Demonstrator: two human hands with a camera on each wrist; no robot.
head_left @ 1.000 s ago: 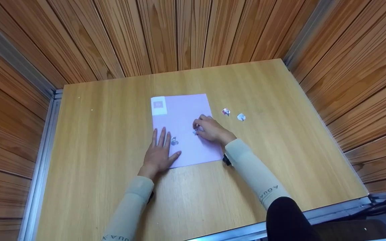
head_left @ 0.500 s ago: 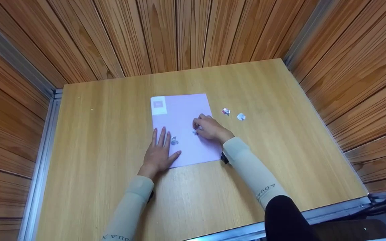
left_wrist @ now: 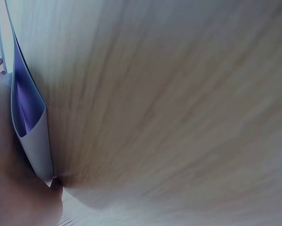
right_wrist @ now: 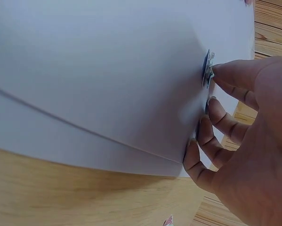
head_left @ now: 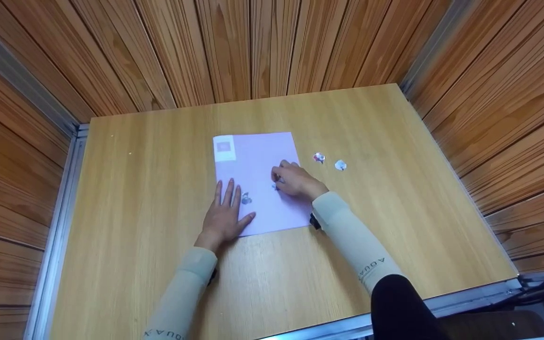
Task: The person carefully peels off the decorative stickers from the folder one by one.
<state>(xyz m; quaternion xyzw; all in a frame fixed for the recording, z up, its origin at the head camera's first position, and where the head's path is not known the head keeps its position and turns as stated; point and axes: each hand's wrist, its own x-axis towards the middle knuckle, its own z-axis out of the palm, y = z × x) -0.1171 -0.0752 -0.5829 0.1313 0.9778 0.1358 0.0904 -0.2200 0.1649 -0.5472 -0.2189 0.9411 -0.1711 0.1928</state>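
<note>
A lavender folder [head_left: 272, 151] with a white label at its upper left corner lies on the table. My left hand [head_left: 221, 219] rests on its lower left part, fingers spread. A small grey sticker [head_left: 246, 199] lies on the cover beside those fingers. My right hand [head_left: 295, 182] is over the folder's right half. In the right wrist view its thumb is against a small shiny sticker [right_wrist: 209, 70], held at the cover, and its other fingers curl down to the folder's surface. In the left wrist view the folder's edge [left_wrist: 30, 108] gapes, showing a purple inside.
Two small shiny stickers lie on the table [head_left: 158, 156] right of the folder: a colourful one [head_left: 318, 157] and a pale one [head_left: 340, 165]. Wooden panel walls [head_left: 272, 47] stand behind and at both sides. A metal rail [head_left: 470, 295] runs along the front edge.
My right forearm has shifted slightly to the left, while the fingers stay at the sticker. My left hand and the folder hold their places.
</note>
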